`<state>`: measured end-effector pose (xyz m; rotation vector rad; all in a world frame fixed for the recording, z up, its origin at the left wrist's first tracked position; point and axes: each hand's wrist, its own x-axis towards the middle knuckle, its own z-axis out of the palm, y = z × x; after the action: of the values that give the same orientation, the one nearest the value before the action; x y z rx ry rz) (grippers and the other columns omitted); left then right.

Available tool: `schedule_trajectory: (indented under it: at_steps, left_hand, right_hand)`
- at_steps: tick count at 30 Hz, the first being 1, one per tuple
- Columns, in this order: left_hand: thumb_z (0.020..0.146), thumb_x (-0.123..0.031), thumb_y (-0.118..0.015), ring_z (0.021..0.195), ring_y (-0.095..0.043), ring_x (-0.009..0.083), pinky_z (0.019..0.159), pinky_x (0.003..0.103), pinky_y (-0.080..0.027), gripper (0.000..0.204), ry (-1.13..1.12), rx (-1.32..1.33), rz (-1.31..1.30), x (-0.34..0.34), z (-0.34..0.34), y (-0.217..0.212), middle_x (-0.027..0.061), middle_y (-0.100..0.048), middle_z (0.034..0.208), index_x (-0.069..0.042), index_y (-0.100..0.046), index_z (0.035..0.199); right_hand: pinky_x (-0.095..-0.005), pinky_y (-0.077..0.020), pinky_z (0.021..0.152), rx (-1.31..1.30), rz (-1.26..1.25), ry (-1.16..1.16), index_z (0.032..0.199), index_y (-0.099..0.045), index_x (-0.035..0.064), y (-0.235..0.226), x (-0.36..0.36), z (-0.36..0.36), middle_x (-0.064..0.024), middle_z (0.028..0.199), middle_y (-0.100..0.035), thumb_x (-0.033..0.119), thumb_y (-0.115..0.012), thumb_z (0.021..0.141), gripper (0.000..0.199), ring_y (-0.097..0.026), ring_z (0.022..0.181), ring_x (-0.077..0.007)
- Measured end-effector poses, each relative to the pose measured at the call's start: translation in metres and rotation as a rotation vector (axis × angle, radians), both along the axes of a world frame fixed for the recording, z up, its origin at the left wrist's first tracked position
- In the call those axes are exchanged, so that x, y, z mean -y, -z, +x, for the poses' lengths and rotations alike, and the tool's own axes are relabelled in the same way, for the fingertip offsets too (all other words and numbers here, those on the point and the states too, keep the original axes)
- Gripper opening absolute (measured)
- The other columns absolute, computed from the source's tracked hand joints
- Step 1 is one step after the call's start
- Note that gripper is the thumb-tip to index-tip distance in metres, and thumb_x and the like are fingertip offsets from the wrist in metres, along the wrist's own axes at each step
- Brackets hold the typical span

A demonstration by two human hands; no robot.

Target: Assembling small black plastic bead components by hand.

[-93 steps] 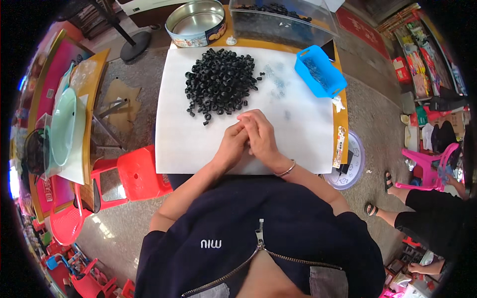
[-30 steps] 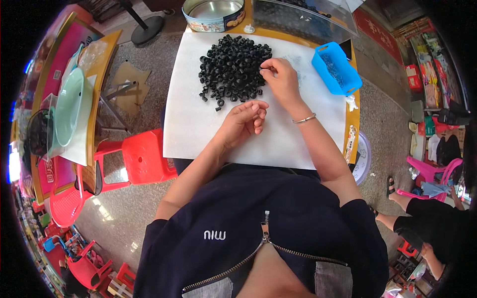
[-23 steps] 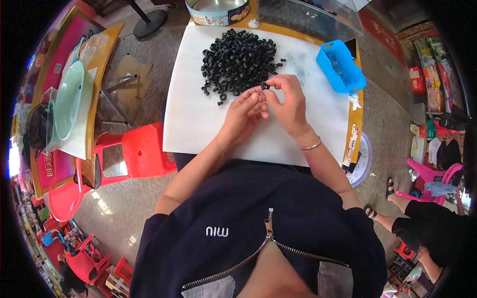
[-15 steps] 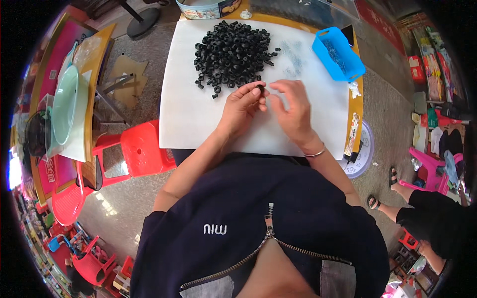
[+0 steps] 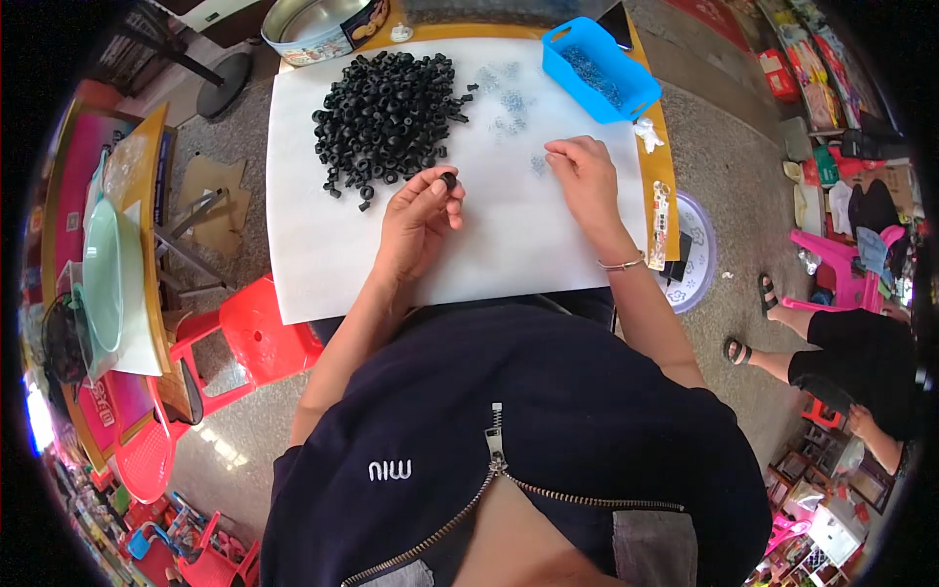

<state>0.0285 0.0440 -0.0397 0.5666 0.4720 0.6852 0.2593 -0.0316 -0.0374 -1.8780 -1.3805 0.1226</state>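
My left hand [image 5: 416, 225] is closed in a pinch on a small round black part [image 5: 449, 181] with a hollow centre, held just above the white sheet. To its upper left lies a heap of similar black parts [image 5: 381, 112], some spilling loose at the edges. My right hand [image 5: 589, 191] is over the sheet's right side, thumb and fingertips drawn together beside a little scatter of tiny clear bluish pieces [image 5: 538, 164]. What those fingertips hold, if anything, is too small to make out. More tiny pieces [image 5: 511, 102] lie farther back.
A blue plastic basket [image 5: 599, 70] with more small pieces stands at the sheet's far right corner. A round tin [image 5: 318, 29] is at the back left. Red stools [image 5: 264, 328] stand left of the table, a patterned basin [image 5: 693, 259] to its right. Another person [image 5: 831, 367] is at far right.
My right hand has moved away from the black part, to the right, towards the tiny pieces. My left hand still holds the black part. The whole view has shifted slightly.
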Motion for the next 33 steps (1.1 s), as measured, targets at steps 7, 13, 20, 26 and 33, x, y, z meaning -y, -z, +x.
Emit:
schedule_trajectory:
  at_steps: [7, 13, 20, 26, 33]
  left_hand:
    - [0.092, -0.011, -0.053, 0.073, -0.056, 0.0115, 0.063, 0.024, -0.049, 0.021, 0.011, 0.035, -0.012, -0.001, -0.002, -0.001, 0.0084, -0.060, 0.090, 0.001, -0.056, 0.110]
    - [0.092, -0.012, -0.053, 0.072, -0.055, 0.0113, 0.064, 0.025, -0.049, 0.022, 0.023, 0.033, -0.011, -0.002, -0.001, -0.001, 0.0081, -0.060, 0.090, 0.001, -0.056, 0.110]
    - [0.092, -0.014, -0.055, 0.075, -0.054, 0.0103, 0.065, 0.023, -0.047, 0.027, 0.046, 0.050, 0.013, -0.002, -0.002, 0.000, 0.0076, -0.058, 0.092, 0.000, -0.053, 0.115]
    - [0.092, -0.013, -0.055, 0.077, -0.055, 0.0112, 0.066, 0.023, -0.047, 0.026, 0.052, 0.021, -0.014, -0.003, -0.002, -0.001, 0.0087, -0.059, 0.094, 0.001, -0.054, 0.114]
    - [0.092, -0.011, -0.054, 0.073, -0.056, 0.0106, 0.067, 0.024, -0.049, 0.023, 0.035, 0.040, -0.001, -0.001, -0.001, 0.000, 0.0067, -0.060, 0.091, 0.001, -0.056, 0.111]
  right_hand:
    - [-0.0378, -0.0412, 0.075, 0.167, -0.074, -0.156, 0.079, -0.065, 0.0070, -0.016, -0.008, -0.006, -0.0071, 0.081, -0.059, 0.011, -0.062, 0.077, 0.005, -0.052, 0.081, -0.0271]
    - [-0.0373, -0.0428, 0.071, 0.032, -0.029, -0.169, 0.077, -0.061, 0.0048, -0.010, -0.013, -0.005, -0.0084, 0.079, -0.058, 0.005, -0.059, 0.078, 0.003, -0.054, 0.077, -0.0265]
    - [-0.0250, -0.0450, 0.068, -0.450, -0.012, -0.103, 0.099, -0.065, 0.0026, -0.012, -0.023, -0.003, -0.0041, 0.081, -0.062, 0.006, -0.060, 0.082, 0.017, -0.056, 0.074, -0.0114]
    - [-0.0235, -0.0469, 0.070, -1.044, -0.016, -0.215, 0.096, -0.065, -0.0021, -0.039, -0.024, -0.058, -0.0049, 0.084, -0.065, 0.006, -0.062, 0.083, 0.015, -0.057, 0.075, -0.0087]
    - [-0.0247, -0.0481, 0.068, -0.841, 0.081, -0.329, 0.092, -0.067, 0.0018, -0.032, -0.022, -0.091, -0.0050, 0.088, -0.063, -0.002, -0.061, 0.080, 0.014, -0.057, 0.074, -0.0099]
